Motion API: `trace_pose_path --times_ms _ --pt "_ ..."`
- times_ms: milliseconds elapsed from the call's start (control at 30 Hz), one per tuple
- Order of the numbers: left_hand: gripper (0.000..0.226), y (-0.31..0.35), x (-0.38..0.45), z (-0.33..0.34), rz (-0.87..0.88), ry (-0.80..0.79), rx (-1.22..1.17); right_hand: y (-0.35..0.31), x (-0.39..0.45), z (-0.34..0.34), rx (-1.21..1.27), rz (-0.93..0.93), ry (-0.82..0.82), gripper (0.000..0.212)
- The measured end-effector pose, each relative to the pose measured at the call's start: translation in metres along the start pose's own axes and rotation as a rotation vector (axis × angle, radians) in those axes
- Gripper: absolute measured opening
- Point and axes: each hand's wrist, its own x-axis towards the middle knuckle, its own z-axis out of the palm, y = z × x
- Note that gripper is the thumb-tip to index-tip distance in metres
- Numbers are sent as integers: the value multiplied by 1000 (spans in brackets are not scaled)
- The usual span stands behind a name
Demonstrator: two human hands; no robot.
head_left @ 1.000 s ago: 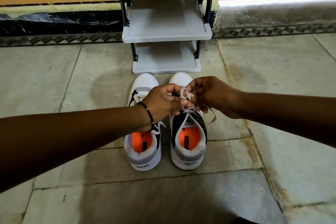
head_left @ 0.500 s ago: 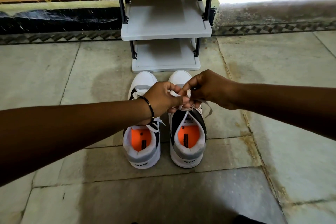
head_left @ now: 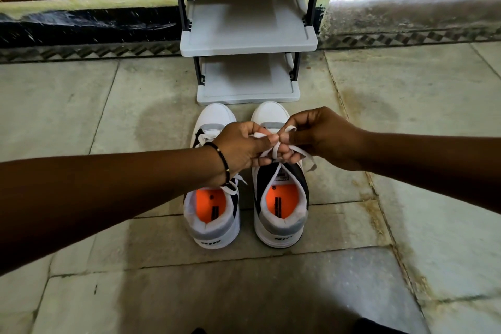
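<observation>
Fingers [head_left: 272, 138] tight around white shoelace [head_left: 306, 157].

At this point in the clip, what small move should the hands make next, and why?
Probably draw the hands apart to tighten the knot: the left hand and right hand each pinch the white lace above the right-hand shoe, and it sits looped and slack between them.

White lace [head_left: 279, 148] – looped, pinched above right sneaker [head_left: 280, 198], upright on floor.
</observation>
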Motion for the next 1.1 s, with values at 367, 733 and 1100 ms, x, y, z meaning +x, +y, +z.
trace_pose_path --times_ms 367,733,1100 --pt "20 6 6 2 121 -126 304 6 -3 2 27 110 100 11" --pt "8 -4 9 -4 -53 -82 35 -6 1 -8 -938 -554 -12 16" --pt "30 -13 10 -2 134 -83 254 -7 3 -8 -1034 -552 -74 20"
